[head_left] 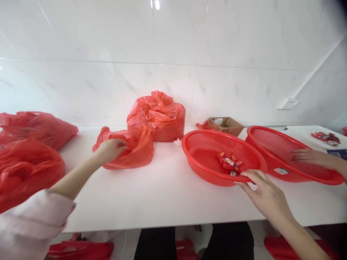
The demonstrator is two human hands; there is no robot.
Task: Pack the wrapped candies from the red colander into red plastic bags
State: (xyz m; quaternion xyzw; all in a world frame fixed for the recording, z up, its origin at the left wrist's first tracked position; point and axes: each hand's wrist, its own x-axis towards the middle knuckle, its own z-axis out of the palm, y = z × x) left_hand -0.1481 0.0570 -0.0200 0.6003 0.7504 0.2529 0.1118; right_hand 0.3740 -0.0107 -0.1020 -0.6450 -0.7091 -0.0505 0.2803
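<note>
My left hand (111,148) is at the mouth of a crumpled red plastic bag (138,155). Its fingers are loosely bent and apart, with nothing visible between them; the bag's contents are hidden. With thumb and fingers, my right hand (267,193) grips the near right rim of a round red plastic basket (200,169). Inside that basket, several small red printed packets (230,161) lie together towards the right side.
A second red basket (284,169) stands right of mine, with another person's hand (311,157) inside it. Behind are a full red bag (157,119) and an open cardboard box (230,125). More red bags (29,166) lie left. A scale (311,133) bearing packets is at far right.
</note>
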